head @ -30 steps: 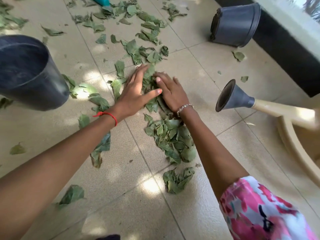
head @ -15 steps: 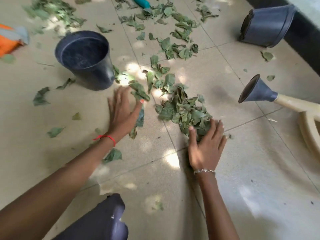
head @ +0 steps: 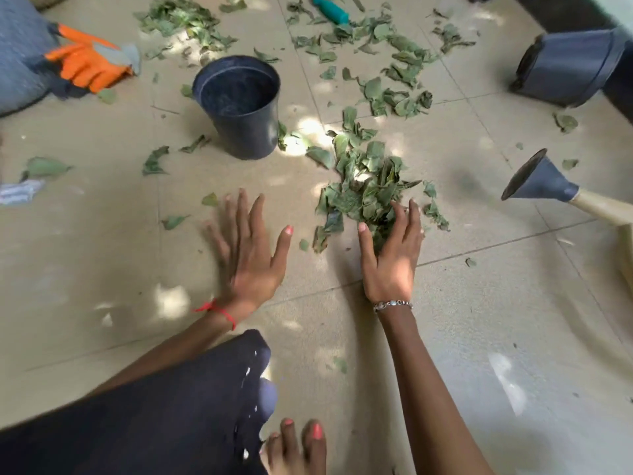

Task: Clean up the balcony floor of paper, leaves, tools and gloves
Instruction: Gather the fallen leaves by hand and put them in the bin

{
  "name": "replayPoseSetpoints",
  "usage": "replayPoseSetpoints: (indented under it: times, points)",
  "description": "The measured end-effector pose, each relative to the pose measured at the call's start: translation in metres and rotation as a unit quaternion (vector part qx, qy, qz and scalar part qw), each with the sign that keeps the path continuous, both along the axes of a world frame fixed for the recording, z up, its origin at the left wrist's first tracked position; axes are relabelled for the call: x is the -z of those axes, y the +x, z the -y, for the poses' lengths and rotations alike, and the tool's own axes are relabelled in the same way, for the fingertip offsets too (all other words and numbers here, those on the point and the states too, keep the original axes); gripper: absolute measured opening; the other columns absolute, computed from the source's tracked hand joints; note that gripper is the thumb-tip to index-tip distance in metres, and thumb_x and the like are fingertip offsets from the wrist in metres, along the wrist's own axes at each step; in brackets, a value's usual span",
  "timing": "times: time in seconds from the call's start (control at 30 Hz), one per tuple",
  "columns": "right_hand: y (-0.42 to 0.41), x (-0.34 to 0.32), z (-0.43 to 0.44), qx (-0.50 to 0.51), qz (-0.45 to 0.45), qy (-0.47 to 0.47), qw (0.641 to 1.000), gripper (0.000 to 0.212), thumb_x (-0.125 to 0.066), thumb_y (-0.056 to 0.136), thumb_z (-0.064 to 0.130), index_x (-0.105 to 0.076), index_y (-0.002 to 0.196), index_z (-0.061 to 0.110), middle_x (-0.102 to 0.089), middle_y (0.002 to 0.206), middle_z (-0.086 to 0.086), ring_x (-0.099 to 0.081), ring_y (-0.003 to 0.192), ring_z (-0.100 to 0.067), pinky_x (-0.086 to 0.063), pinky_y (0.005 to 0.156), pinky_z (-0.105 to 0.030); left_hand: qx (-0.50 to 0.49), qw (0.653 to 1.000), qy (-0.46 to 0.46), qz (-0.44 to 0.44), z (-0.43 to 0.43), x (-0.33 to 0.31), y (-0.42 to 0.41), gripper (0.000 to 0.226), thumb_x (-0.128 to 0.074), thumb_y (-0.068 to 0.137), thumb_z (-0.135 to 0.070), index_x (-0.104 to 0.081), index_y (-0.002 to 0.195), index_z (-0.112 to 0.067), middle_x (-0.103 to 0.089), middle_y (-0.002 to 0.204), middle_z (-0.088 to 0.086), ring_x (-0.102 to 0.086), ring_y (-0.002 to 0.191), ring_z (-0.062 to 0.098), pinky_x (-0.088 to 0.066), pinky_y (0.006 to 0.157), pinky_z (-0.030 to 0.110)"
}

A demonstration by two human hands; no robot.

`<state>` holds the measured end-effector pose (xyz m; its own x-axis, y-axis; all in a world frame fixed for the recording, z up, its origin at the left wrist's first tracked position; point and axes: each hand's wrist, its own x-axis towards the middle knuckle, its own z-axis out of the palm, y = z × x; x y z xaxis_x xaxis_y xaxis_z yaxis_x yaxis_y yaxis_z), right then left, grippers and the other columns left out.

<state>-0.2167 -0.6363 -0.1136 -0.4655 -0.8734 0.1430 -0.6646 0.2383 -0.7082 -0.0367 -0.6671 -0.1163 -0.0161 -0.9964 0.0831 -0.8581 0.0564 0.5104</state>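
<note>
Holds the left hand (head: 251, 255) spread wide and flat at the bare floor (head: 479, 320), nothing in it. Sets the right hand (head: 390, 258), fingers straight, against the near edge of the leaf pile (head: 363, 186) near the upright black pot (head: 239, 104). Farther back: scattered leaves (head: 394, 94), an orange glove (head: 87, 65) at the left, a teal tool handle (head: 330, 10) among them.

Open beige tiled floor (head: 322, 279) runs between the left hand (head: 250, 258) and the right hand (head: 390, 262), a free lane up to the upright black plastic pot (head: 239, 108). Right of it, the heap of torn green leaves (head: 363, 186) fills the tile, touching the right hand's fingers (head: 412, 217). Farther right, a cream watering can's dark grey funnel-shaped spout head (head: 537, 183) juts in. Near left, a knee in dark cloth (head: 164, 406) crowds the floor.
</note>
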Motion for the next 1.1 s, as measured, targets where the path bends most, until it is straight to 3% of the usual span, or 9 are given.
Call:
replayPoseSetpoints:
  times: [0.07,0.17,0.3,0.43,0.63,0.7,0.8,0.97,1.1]
  points:
    - [0.006,0.003,-0.002,0.001,-0.014,0.011,1.000,0.072,-0.030,0.085,0.061,-0.031,0.140,0.015,-0.015,0.154,-0.008,-0.012,0.143,-0.020,-0.012,0.117,-0.045,-0.057,0.995,0.015,0.082,-0.018,0.010,0.016,0.088,-0.007,0.083,-0.071,-0.018,0.149,-0.013,-0.004,0.158,0.016,0.009,0.145,0.031,0.014,0.112,0.056]
    - [0.016,0.008,-0.005,-0.014,-0.031,0.015,0.999,0.075,-0.028,0.085,0.062,-0.030,0.141,0.013,-0.014,0.154,-0.008,-0.008,0.144,-0.018,-0.003,0.119,-0.039,-0.073,0.986,0.102,0.107,-0.029,0.021,0.016,0.099,0.004,0.077,-0.075,-0.012,0.150,-0.011,0.005,0.157,0.020,0.013,0.144,0.036,0.009,0.112,0.061]
    - [0.025,0.009,-0.005,-0.032,-0.033,0.015,0.999,0.072,-0.030,0.087,0.058,-0.030,0.141,0.011,-0.015,0.153,-0.010,-0.008,0.143,-0.021,-0.002,0.118,-0.038,0.049,0.987,0.075,0.135,-0.024,0.019,-0.012,0.086,-0.001,0.082,-0.065,-0.008,0.150,-0.012,0.006,0.158,0.015,0.012,0.145,0.031,0.009,0.115,0.054]
    - [0.019,0.008,-0.006,0.009,-0.033,-0.016,0.999,0.059,-0.037,0.092,0.049,-0.035,0.136,0.010,-0.018,0.152,-0.011,-0.010,0.143,-0.023,-0.007,0.118,-0.044,0.141,0.987,0.046,0.055,0.000,0.016,-0.019,0.078,-0.009,0.086,-0.062,-0.009,0.150,-0.018,0.005,0.159,0.007,0.009,0.146,0.021,0.003,0.118,0.051]
    - [0.001,0.017,-0.008,0.100,-0.069,0.054,0.991,0.067,-0.034,0.089,0.054,-0.031,0.139,0.010,-0.015,0.153,-0.012,-0.006,0.144,-0.023,0.002,0.117,-0.040,-0.005,0.996,0.003,0.094,0.038,0.011,0.046,0.078,-0.011,0.084,-0.063,-0.018,0.148,-0.018,-0.001,0.159,0.012,0.008,0.146,0.026,0.009,0.113,0.051]
    - [0.004,0.021,-0.007,0.099,-0.078,0.076,0.989,0.071,-0.030,0.088,0.057,-0.027,0.141,0.010,-0.013,0.154,-0.014,-0.004,0.144,-0.025,0.002,0.117,-0.040,-0.076,0.990,0.024,0.116,0.047,0.012,0.068,0.081,-0.013,0.084,-0.063,-0.017,0.148,-0.014,-0.001,0.157,0.017,0.008,0.146,0.030,0.011,0.112,0.052]
    - [0.011,0.022,-0.004,0.093,-0.073,0.069,0.991,0.075,-0.028,0.086,0.059,-0.028,0.139,0.007,-0.015,0.152,-0.017,-0.004,0.144,-0.026,0.000,0.118,-0.040,-0.146,0.982,0.099,0.074,0.052,0.012,0.080,0.074,-0.028,0.093,-0.056,-0.011,0.149,-0.011,0.004,0.157,0.021,0.011,0.145,0.033,0.008,0.115,0.053]
    - [0.012,0.023,-0.002,0.074,-0.065,0.058,0.993,0.066,-0.035,0.087,0.056,-0.030,0.135,0.010,-0.020,0.149,-0.014,-0.012,0.142,-0.029,-0.004,0.118,-0.041,0.048,0.996,0.071,0.010,0.052,0.012,0.075,0.068,-0.032,0.097,-0.048,-0.003,0.151,-0.018,0.018,0.157,0.007,0.018,0.144,0.018,0.011,0.116,0.036]
    - [0.011,0.024,-0.002,0.074,-0.065,0.052,0.994,0.063,-0.037,0.087,0.055,-0.030,0.134,0.012,-0.021,0.148,-0.012,-0.013,0.142,-0.028,-0.007,0.118,-0.044,-0.036,0.999,0.029,0.010,0.099,0.011,0.088,0.064,-0.035,0.096,-0.048,-0.013,0.150,-0.020,0.010,0.159,0.006,0.014,0.145,0.020,0.010,0.115,0.043]
